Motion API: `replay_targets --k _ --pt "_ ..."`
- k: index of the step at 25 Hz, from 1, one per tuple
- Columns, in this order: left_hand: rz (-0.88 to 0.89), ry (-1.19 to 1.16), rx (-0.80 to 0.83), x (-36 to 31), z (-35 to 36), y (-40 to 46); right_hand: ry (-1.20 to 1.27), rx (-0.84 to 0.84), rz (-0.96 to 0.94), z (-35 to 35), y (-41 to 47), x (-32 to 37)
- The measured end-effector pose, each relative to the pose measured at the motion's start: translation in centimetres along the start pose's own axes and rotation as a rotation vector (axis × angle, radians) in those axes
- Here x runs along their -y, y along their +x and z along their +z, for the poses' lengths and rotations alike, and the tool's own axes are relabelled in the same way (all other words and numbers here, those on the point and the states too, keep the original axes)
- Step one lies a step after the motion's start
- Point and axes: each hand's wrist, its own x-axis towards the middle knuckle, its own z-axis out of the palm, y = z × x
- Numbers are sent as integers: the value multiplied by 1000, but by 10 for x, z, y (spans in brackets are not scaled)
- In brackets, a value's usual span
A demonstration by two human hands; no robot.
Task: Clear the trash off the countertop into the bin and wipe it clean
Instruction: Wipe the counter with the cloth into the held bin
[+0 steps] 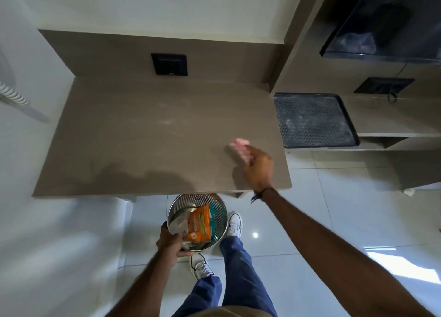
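Observation:
The brown countertop (133, 130) runs from the wall toward me. Faint pale smears and a few crumbs (177, 133) lie near its middle. My right hand (257, 167) is over the right front part of the countertop, holding a pink cloth (241, 147) that rests on the surface. Below the front edge, my left hand (170, 241) grips the rim of a round metal mesh bin (220, 217). Inside the bin lie an orange snack packet (199, 226), a teal wrapper and crumpled white paper (177, 226).
A dark perforated tray (315, 121) sits on a lower shelf to the right. A black socket plate (169, 64) is on the back panel. My legs and white shoes (235, 223) stand on the glossy tiled floor beside the bin.

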Motion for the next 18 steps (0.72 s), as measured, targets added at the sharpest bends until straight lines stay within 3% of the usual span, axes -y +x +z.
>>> replay_targets --k 2,3,5,7,9,10,13,14,16,18 --pt "-13 -22 -11 -4 1 1 -129 -36 220 3 21 -4" --pt "-20 -40 -15 -6 1 1 -162 16 232 11 21 1" --pt "-36 -61 -9 -12 0 2 -152 191 -60 34 4 19" --pt "-40 -89 4 -17 -3 0 -176 497 -377 54 -19 37" --pt "-33 -118 14 -19 -9 1 -157 723 -443 60 -24 45" --pt "-36 -125 11 -20 -12 2 -94 682 -406 57 -14 46" --pt "-36 -147 -14 -25 -19 9 75 156 -117 38 39 39" --pt "-43 -155 -33 -27 -20 9 64 65 0 33 59 36" --pt "-60 -185 -81 -30 -22 11 -45 83 124 40 89 43" --pt "-77 -216 -102 -32 -25 13 -102 189 72 68 101 65"
